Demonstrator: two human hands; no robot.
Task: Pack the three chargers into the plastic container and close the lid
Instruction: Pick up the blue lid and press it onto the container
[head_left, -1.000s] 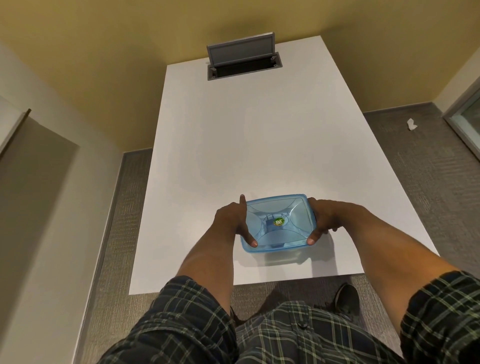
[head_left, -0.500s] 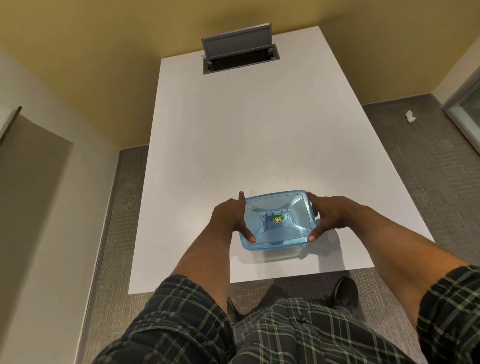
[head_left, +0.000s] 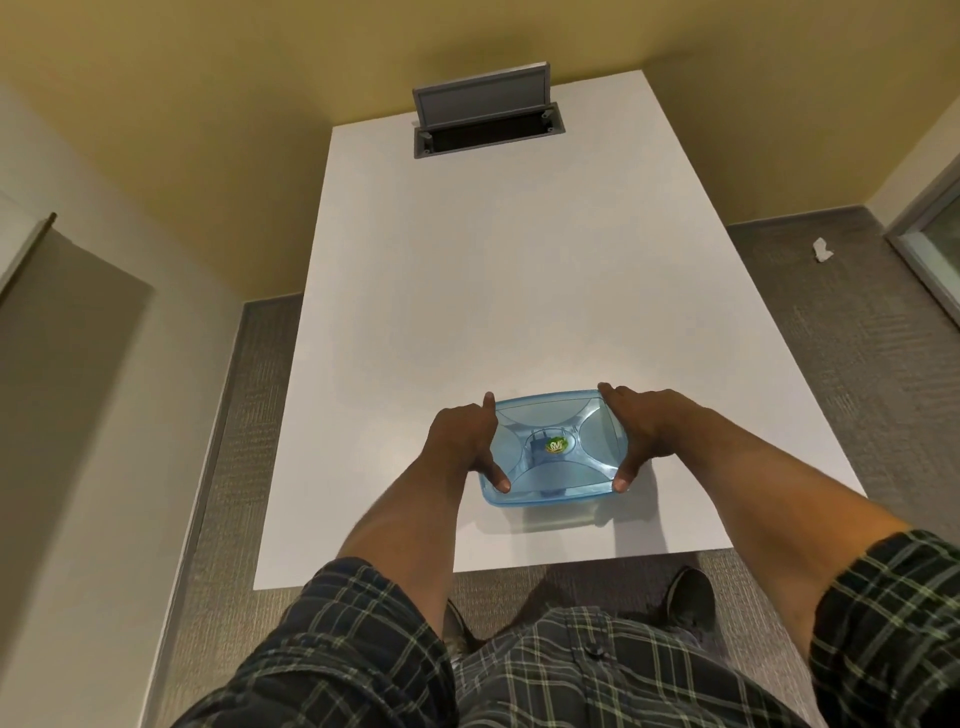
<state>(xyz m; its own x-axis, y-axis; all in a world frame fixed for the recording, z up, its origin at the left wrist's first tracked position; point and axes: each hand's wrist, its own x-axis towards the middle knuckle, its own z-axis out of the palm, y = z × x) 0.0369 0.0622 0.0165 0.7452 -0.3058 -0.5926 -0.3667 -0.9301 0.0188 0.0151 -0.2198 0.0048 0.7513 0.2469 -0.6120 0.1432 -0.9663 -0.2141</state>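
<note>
Left hand (head_left: 460, 441) presses the left edge of the blue lid (head_left: 556, 449), thumb on its near corner. The lidded plastic container (head_left: 558, 512) sits near the near edge of the white worktop (head_left: 493, 291). Right hand (head_left: 647, 426) grips the lid's right edge, thumb likewise.

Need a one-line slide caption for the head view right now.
Both hands, left and right, press the blue lid onto the plastic container on the white table.
</note>
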